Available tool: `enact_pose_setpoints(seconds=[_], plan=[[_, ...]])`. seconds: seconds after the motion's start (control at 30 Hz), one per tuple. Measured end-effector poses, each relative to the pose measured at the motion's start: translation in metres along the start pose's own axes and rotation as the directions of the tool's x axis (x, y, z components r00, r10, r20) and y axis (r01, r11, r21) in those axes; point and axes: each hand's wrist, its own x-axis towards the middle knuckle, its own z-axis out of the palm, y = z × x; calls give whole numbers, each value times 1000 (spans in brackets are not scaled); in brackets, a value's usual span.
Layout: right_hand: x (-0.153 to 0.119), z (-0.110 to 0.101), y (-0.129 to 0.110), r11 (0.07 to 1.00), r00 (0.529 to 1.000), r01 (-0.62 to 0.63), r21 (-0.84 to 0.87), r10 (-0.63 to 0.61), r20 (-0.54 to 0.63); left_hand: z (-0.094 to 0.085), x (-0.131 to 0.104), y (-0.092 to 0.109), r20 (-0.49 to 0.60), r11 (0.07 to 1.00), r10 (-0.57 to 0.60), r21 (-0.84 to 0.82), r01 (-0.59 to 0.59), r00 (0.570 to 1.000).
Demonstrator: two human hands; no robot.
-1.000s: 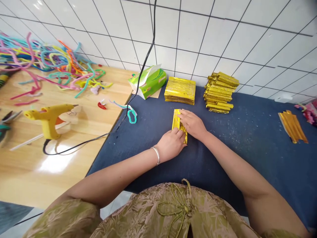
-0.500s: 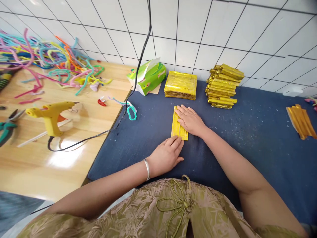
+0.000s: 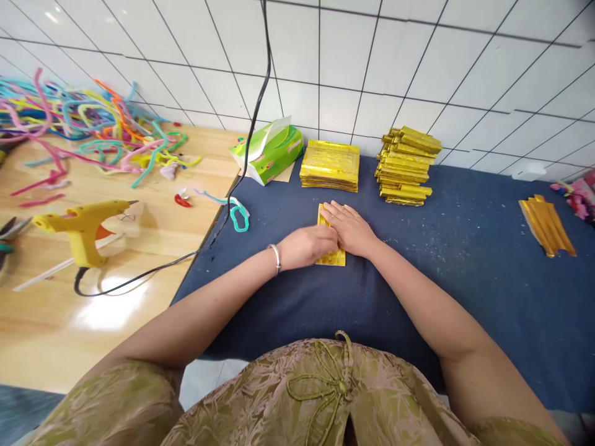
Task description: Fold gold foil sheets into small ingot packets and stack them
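Observation:
A sheet of gold foil paper (image 3: 331, 259) lies on the dark blue surface in front of me, mostly covered by my hands. My right hand (image 3: 349, 229) rests flat on its upper right part, fingers stretched out. My left hand (image 3: 309, 246), with a silver bangle at the wrist, is over the middle of the sheet; its fingers are curled in beside the right hand, and what they hold, if anything, is hidden. Beyond the sheet stand a flat stack of gold paper (image 3: 330, 164) and a pile of folded gold pieces (image 3: 405, 166).
A green tissue pack (image 3: 274, 152) stands by the tiled wall. On the wooden table at left lie a yellow glue gun (image 3: 83, 229), its black cord (image 3: 158, 268) and a heap of coloured pipe cleaners (image 3: 93, 133). Far right is a folded gold piece (image 3: 547, 226).
My left hand has moved up from the sheet's lower edge to its middle, beside the right hand, and its fingers have curled in. My right hand stays on the sheet. The view has shifted slightly.

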Motion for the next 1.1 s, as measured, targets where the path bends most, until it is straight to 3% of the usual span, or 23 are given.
enact_pose_setpoints(seconds=[0.13,0.3,0.7,1.1], plan=[[0,1,2,1000,1000,9,11,-9,-9,14,3,1,67,999,-31,-32,34,997],[1,3,6,1000,999,23,8,-23,-24,9,4,5,109,994,-90,-51,96,990],[5,1,19,995,995,100,-22,-100,1,11,6,14,99,992,-123,22,121,988],[15,-2,33,993,993,114,5,-114,4,12,0,16,194,991,-124,77,111,973]])
